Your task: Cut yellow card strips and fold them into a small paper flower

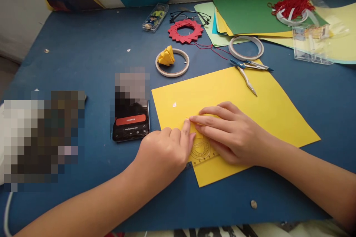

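A large yellow paper sheet (250, 118) lies at an angle on the blue table, with a clear plastic set square (200, 150) on it. My left hand (167, 146) is curled closed, its index fingertip and thumb meeting over the set square's left part. Against them from the other side press the fingertips of my right hand (233, 133), its palm side resting over the set square. A small yellow paper piece (187, 117) peeks out between the fingertips; most of it is hidden by my fingers.
Left of the sheet lies a phone (130, 127). Compasses (244, 68) rest on the sheet's far edge. Behind are tape rolls (246, 48), a red paper ring (172, 31), glasses (191, 16) and green paper (244, 11). A pebble-like bit (253, 204) sits near the front.
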`<state>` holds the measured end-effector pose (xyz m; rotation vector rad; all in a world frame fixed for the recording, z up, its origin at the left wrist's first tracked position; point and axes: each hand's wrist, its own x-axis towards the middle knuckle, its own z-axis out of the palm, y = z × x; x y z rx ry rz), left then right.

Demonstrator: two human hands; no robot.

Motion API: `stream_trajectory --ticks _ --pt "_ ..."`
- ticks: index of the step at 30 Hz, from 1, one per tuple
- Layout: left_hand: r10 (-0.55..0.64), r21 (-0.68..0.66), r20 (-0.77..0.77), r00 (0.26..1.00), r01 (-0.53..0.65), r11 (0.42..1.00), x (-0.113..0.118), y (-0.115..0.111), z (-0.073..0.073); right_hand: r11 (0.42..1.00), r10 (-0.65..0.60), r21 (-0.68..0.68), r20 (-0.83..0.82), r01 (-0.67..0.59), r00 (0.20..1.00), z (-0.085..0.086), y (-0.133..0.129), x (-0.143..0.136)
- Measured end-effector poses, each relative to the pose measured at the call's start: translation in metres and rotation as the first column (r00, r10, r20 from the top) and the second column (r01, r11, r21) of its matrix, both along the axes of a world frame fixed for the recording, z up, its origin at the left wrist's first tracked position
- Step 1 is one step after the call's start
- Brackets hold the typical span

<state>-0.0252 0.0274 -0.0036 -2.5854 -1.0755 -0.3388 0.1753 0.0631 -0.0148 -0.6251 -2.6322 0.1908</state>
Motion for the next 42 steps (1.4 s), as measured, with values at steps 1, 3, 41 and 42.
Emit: stream_trajectory --ticks 1,3,41,42 --pt "0.004 0.002 0.004 1.000 -0.004 1.000 0.0001 -0.0001 -0.0004 1.000 0.004 0.009 0.008 -0.004 1.000 0.0001 0.0003 0.0001" --pt "0.017 0.009 0.035 0.999 -0.017 1.000 0.0002 -0.0002 -0.0021 1.000 0.010 0.025 0.027 -0.011 1.000 0.0002 0.0006 0.0000" --pt "0.068 0.025 0.010 0.998 -0.068 0.997 0.0011 -0.0031 -0.0028 0.993 -0.016 0.115 -0.052 0.022 0.999 0.0004 -0.0043 0.0008" --pt "0.074 0.028 0.012 0.997 -0.074 0.997 0.0010 -0.0031 -0.0029 0.993 -0.016 0.119 -0.047 0.021 0.999 0.0007 -0.0045 0.0012"
